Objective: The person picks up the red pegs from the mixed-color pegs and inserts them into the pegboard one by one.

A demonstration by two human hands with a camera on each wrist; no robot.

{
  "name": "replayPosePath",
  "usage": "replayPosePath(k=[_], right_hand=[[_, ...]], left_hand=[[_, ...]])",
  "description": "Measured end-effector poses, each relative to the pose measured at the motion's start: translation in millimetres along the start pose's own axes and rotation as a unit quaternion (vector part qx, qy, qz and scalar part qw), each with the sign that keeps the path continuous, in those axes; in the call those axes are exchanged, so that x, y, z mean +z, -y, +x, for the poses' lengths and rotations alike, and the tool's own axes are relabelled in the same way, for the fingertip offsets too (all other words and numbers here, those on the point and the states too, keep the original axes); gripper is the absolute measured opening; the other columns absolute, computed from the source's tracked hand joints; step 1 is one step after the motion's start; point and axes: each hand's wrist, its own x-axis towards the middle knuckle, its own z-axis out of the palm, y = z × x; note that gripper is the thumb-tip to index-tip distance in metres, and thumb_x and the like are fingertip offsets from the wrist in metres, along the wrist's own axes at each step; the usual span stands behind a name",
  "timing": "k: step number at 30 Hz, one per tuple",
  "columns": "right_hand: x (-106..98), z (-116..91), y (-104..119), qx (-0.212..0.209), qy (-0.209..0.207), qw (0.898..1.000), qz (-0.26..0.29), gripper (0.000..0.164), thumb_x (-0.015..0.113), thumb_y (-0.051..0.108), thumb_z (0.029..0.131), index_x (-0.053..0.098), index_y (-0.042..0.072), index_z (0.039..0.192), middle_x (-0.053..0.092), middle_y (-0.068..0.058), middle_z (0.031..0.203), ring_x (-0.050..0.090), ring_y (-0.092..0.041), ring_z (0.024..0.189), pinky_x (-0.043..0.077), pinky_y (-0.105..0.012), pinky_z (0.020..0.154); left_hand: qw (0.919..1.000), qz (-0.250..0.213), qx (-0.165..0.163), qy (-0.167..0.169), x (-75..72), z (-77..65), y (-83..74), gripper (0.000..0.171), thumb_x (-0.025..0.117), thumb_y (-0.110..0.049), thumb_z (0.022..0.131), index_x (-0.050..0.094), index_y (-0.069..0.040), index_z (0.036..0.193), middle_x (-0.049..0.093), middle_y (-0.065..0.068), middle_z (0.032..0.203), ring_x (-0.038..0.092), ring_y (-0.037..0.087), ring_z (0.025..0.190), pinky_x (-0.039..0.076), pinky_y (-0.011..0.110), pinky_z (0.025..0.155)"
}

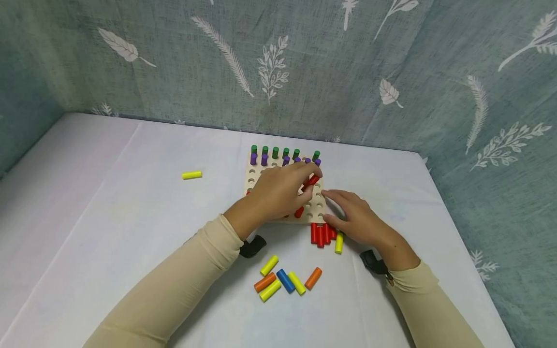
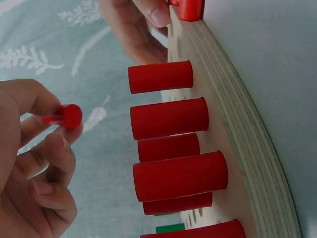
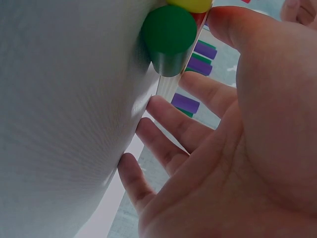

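Observation:
A wooden pegboard [image 1: 289,221] lies flat on the white table. Above it, my left hand [image 1: 278,191] pinches a red peg [image 1: 311,181] between thumb and fingers, and the peg is tilted. Several red pegs [image 2: 181,177] stand in the board's near part, largely covered by that hand in the head view. Green pegs [image 1: 275,152] line the far row, with purple pegs [image 1: 253,159] in front of them. My right hand [image 1: 359,220] is at the board's right edge, fingers loosely extended. Close to its fingers in the right wrist view is a green peg [image 3: 169,32].
Loose red pegs [image 1: 320,236] and a yellow peg [image 1: 339,243] lie at the board's near right corner. Nearer the front is a scatter of yellow, orange and blue pegs [image 1: 285,281]. One yellow peg [image 1: 192,175] lies off to the left. A patterned green cloth [image 1: 174,72] hangs behind.

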Motion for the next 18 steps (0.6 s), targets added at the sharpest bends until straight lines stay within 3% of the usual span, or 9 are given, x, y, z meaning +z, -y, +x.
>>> replayPosePath(k=[18], right_hand=[[-2.6, 1.1, 0.3, -0.005, 0.003, 1.000, -0.002, 0.066, 0.063, 0.038, 0.097, 0.036, 0.022, 0.155, 0.036, -0.013, 0.159, 0.028, -0.039, 0.148, 0.019, -0.068, 0.116]], left_hand=[[0.9996, 0.002, -0.020, 0.022, 4.0, 1.4, 3.5, 0.033, 0.069, -0.026, 0.095, 0.061, -0.021, 0.127, 0.074, -0.003, 0.102, 0.063, 0.010, 0.076, 0.048, 0.021, 0.056]])
